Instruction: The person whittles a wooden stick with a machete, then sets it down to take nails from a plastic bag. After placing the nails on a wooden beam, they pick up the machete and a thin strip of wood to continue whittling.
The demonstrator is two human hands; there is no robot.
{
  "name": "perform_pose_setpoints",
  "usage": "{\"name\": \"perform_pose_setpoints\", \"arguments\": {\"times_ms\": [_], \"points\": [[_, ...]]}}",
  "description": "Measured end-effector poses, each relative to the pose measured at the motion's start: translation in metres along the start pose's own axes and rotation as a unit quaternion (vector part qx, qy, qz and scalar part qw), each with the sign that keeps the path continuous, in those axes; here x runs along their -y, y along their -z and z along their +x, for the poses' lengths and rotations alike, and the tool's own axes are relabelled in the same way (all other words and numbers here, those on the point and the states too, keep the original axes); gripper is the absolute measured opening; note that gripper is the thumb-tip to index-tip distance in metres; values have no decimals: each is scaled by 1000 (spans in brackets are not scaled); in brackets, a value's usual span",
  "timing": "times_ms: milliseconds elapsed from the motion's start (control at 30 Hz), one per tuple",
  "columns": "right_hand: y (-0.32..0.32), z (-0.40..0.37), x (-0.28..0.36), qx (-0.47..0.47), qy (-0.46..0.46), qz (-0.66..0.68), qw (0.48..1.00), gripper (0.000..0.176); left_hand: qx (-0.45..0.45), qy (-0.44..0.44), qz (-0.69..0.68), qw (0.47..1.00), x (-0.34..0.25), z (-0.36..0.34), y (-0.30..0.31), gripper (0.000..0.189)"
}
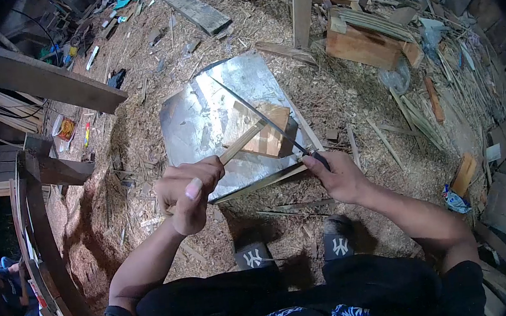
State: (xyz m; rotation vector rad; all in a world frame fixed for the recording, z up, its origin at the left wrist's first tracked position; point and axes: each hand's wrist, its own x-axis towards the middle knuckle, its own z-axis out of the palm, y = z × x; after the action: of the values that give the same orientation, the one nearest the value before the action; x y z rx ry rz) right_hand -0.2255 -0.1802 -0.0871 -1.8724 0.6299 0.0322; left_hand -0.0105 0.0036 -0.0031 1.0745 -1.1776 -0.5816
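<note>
My left hand [192, 192] is closed around a narrow wooden stick [240, 144], which points up and to the right. In my right hand [338, 177] is the dark handle of a long knife [254, 110]. Its thin blade slants up and to the left and crosses the far end of the stick. Under both lies a pale wooden block [278, 134] with an angled edge. The block rests on a low, shiny metal-topped surface [185, 128] in front of my feet.
Wood shavings cover the ground. A plank [194, 10] lies beyond the metal top, and a bench [302, 14] stands at the back right. Wooden beams [53, 80] rise at the left, with a person [13, 285] beyond them. Bamboo strips [424, 118] lie right.
</note>
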Motion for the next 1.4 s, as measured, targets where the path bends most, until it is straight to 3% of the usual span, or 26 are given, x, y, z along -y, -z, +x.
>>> {"name": "perform_pose_setpoints", "arguments": {"times_ms": [200,333,433,600,667,733,867,1000,1067,1100,1200,1233,1400], "points": [[2,-8,6,-28,72,43,996,67,4,10,-9,1000,0,-3,7,57],[-2,-3,5,-1,60,37,998,65,10,-11,13,1000,0,1,7,52],[-2,-1,11,-21,106,-1,994,63,25,3,-3,1000,-1,1,11,53],[17,-3,41,-52,221,101,969,62,14,8,-10,1000,0,0,12,54],[5,1,21,-33,203,113,972,62,8,4,-12,1000,1,-2,12,54],[-11,7,6,-13,78,-25,997,63,2,-4,-14,1000,2,-4,10,54],[-4,5,6,-10,24,16,1000,63,-3,-12,-6,1000,2,1,5,54],[13,-5,29,-46,94,34,994,63,13,-16,-12,1000,3,-1,7,53],[18,-8,36,-71,197,64,976,61,10,-14,-15,1000,5,-2,9,53],[14,-6,32,-71,197,65,976,61,9,-14,-18,1000,5,-2,10,53],[-9,2,11,-3,59,-24,998,60,3,1,-21,1000,3,-1,8,52],[-11,1,8,-20,47,-27,998,59,4,0,-20,1000,4,-2,7,52],[10,-3,33,-41,110,14,993,60,-2,-8,-14,1000,5,-3,3,51]]}}
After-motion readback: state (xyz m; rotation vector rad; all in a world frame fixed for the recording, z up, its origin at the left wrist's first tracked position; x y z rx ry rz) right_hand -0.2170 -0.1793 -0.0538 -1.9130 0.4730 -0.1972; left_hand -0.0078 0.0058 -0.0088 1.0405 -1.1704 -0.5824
